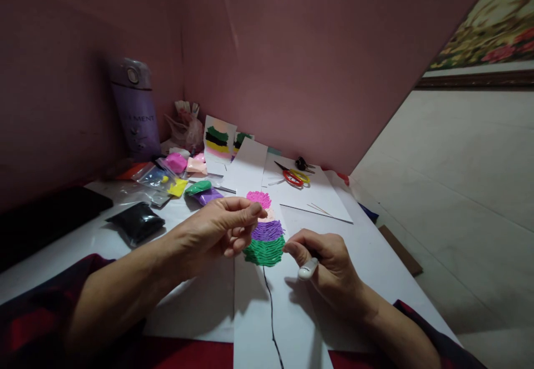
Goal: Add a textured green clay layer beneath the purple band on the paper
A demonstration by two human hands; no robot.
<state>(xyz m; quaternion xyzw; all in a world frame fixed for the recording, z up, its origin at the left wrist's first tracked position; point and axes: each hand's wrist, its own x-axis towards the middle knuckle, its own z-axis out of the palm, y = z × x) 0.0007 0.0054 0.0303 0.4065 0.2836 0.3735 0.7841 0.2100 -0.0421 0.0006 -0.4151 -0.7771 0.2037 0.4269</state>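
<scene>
My left hand [219, 227] hovers over a textured clay picture, thumb and index finger pinched together. Anything between those fingertips is too small to make out. My right hand [329, 260] is closed around a white pen-like tool [307, 269], whose rounded end points towards me; its other end is hidden. Between the hands, bands of pink [258, 198], peach, purple [269, 230] and green clay [263, 252] form a rounded shape on a white paper strip [254, 324]. The left fingers cover part of the peach band. A thin wavy black line [271, 313] runs down from the green band.
Left of the picture lie a black clay packet [137, 222], a green lump [198, 187] and other coloured clay. A purple bottle [136, 110] stands behind them. Red-handled scissors [292, 178] and thin sticks [319, 209] rest on white paper at the back right.
</scene>
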